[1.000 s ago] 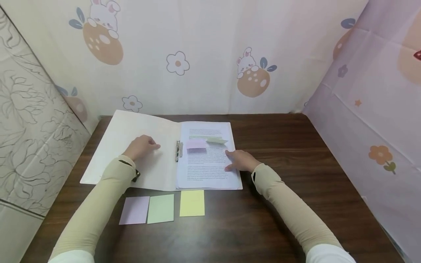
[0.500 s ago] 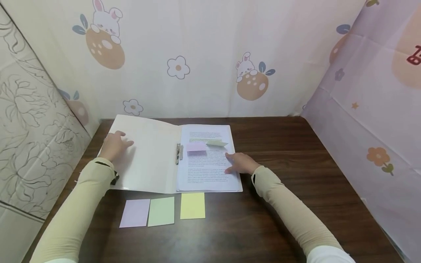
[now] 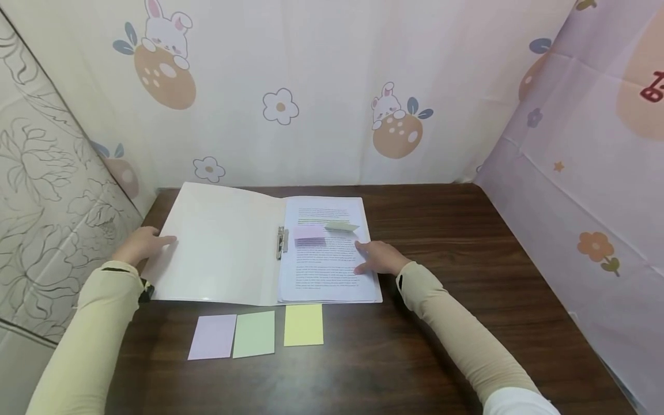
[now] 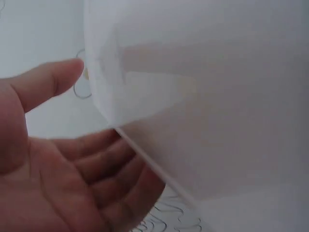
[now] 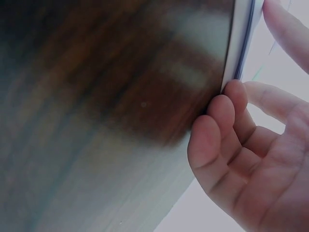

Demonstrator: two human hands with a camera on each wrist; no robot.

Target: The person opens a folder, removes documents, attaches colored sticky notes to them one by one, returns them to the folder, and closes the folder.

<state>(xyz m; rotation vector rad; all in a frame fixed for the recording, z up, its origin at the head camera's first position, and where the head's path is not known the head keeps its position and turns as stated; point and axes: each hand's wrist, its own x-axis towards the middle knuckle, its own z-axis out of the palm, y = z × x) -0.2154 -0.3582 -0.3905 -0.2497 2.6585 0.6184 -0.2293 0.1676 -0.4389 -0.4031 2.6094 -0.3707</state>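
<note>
An open white folder [image 3: 223, 253] lies on the table, its metal clip [image 3: 282, 242] at the spine. Printed pages [image 3: 327, 271] fill its right side, with a purple sticky note [image 3: 309, 231] and a green sticky note [image 3: 340, 226] on them. My left hand [image 3: 142, 244] is at the cover's left edge; in the left wrist view its fingers reach behind the edge of the cover [image 4: 231, 111] and the thumb stands apart from it. At the right edge, my right hand [image 3: 381, 257] holds the folder and pages, its fingers curled against the side of the stack [image 5: 238, 43].
In front of the folder, a purple sticky pad [image 3: 212, 337], a green sticky pad [image 3: 254, 334] and a yellow sticky pad [image 3: 304, 325] lie in a row. Behind the dark wooden table [image 3: 446, 230] hangs a patterned curtain [image 3: 321, 57]; a floral panel [image 3: 41, 173] borders the left.
My left hand has moved left from over the middle of the inside cover to its outer edge. The right hand keeps its place on the folder's right edge.
</note>
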